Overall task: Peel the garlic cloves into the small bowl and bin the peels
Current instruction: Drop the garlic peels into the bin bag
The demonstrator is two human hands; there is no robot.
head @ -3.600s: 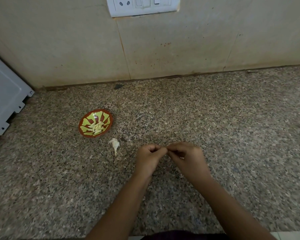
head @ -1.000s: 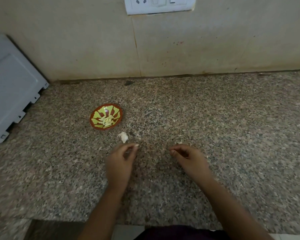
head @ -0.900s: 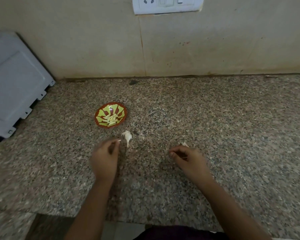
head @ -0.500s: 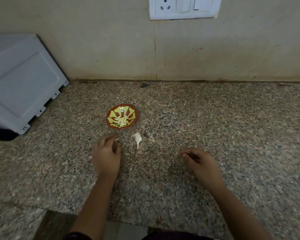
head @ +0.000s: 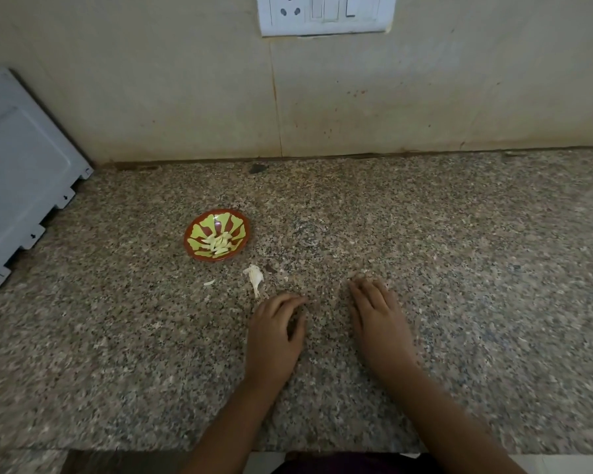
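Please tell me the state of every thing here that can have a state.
small bowl, upright, holding peeled cloves
garlic piece, lying on the countertop near the bowl, untouched
left hand, fingers loosely curved on the countertop, nothing seen held
right hand, fingers straight, flat on the countertop

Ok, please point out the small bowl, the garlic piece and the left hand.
small bowl [head: 187, 239], head view, left rim.
garlic piece [head: 254, 276], head view, white body.
left hand [head: 274, 335], head view, back of hand.

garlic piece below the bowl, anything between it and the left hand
Nothing visible does. Only open counter lies between the left hand and the white garlic piece. The small bowl sits beyond the piece, and a peel scrap lies off to the side.
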